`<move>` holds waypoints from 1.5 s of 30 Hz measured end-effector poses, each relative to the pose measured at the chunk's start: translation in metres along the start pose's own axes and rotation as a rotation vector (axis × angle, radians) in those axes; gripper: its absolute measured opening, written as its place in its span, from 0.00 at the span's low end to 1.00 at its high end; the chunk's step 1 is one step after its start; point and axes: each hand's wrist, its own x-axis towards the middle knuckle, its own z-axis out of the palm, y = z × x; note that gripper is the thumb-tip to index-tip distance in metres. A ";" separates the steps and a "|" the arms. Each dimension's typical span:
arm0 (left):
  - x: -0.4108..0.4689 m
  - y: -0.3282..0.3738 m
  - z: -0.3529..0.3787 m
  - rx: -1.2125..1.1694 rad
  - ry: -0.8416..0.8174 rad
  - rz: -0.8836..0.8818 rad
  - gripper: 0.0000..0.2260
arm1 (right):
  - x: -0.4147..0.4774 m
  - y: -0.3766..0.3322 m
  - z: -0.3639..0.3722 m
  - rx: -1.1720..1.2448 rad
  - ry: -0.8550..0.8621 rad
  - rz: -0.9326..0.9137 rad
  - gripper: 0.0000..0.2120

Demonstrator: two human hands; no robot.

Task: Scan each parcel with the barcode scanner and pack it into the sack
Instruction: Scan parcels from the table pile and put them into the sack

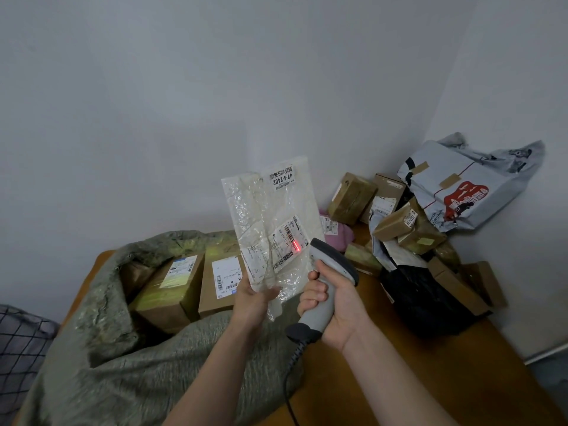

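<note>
Head view: left hand [254, 300] holds parcel [272, 216], right hand [339, 307] grips scanner [335, 257] over wooden table [445, 382].

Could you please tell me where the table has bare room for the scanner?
Bare table shows at the near right, in front of the black bag. The far corner is crowded with the parcel pile; the sack covers the left.

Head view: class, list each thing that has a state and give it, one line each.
Bubble mailer: held upright, red beam on its barcode.
Scanner: switched on, aimed at mailer.
Left hand: pinching mailer's bottom edge.
Right hand: gripping scanner handle.
Sack: open, boxes inside.
Parcel pile: unpacked, on table.
</note>
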 end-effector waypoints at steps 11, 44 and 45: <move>0.005 0.042 -0.019 0.148 0.091 0.080 0.19 | 0.009 0.001 -0.018 -1.249 0.195 -0.467 0.06; 0.037 0.030 -0.143 0.512 0.219 -0.229 0.32 | 0.094 0.067 0.001 -0.768 0.306 -0.217 0.17; 0.039 0.031 -0.152 0.715 0.188 -0.231 0.32 | 0.096 0.071 0.002 -0.774 0.312 -0.214 0.15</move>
